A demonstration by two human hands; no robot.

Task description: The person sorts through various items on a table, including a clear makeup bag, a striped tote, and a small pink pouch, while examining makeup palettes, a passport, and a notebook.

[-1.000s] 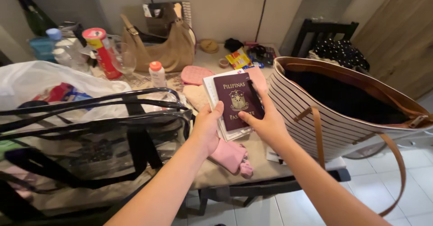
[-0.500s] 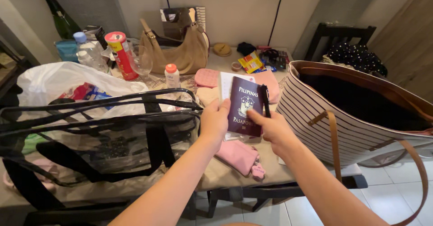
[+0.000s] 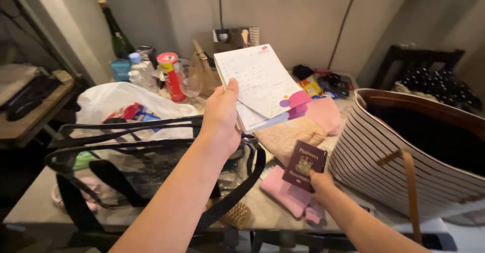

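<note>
Closest to the camera, the right hand (image 3: 321,182) is pinching a small maroon booklet with a gold crest (image 3: 304,165) by its bottom edge, holding it upright just above a flat pink fabric pouch (image 3: 284,192) that lies on the tabletop (image 3: 262,215). Looks like it's gripped low so the cover stays facing up and readable. A bit further up, the left hand (image 3: 221,119) is closed around a stack of white paper sheets with handwriting and a pink-purple corner design (image 3: 260,83), thumb on top, fingers underneath, lifted well clear of the clutter and tilted toward the camera, probably so the page can be read. So the two items are apart, one in each hand. Under the left arm sits a big clear plastic tote with black straps (image 3: 146,152), mouth open, and on the right a white canvas tote with dark stripes and tan leather handles (image 3: 389,157) also gapes open, within easy reach of the right hand. Behind the paper there's a quilted beige pouch (image 3: 290,134) and a pink pouch (image 3: 323,114). Further back: a white plastic bag (image 3: 121,101), a red tube-shaped can (image 3: 171,76), a clear water bottle with a blue cap (image 3: 139,71) and a dark green glass bottle (image 3: 117,33) against the wall.
</note>
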